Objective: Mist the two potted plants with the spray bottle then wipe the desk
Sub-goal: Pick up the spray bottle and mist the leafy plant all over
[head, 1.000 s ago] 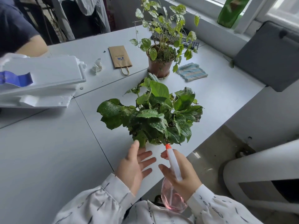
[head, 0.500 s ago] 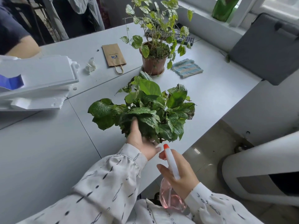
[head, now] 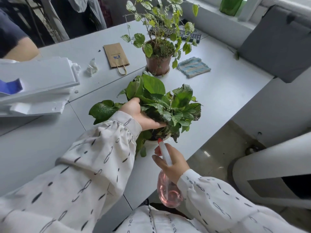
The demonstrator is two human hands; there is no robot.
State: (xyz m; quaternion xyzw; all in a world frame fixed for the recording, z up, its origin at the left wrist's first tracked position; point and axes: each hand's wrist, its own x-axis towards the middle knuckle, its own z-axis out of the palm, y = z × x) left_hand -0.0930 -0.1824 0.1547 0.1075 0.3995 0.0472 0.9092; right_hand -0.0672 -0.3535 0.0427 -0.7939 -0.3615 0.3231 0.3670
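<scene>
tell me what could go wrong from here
1. The left hand pushes into the near plant, which stands close to the desk edge: a shove could tip it off.
2. The right hand holds the spray bottle nozzle low under the foliage, so mist may wet the desk, not leaves.
3. Overspray could soak the paper bag near the far plant.

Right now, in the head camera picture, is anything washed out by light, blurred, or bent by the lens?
Head view: soft daylight from the window, itself washed out, and the desk shows no hard shadows; head view: small glare patches lie on the floor; head view: the wide lens curves the desk edges, droplets glint on the near potted plant, and the spray bottle looks sharp.
</scene>
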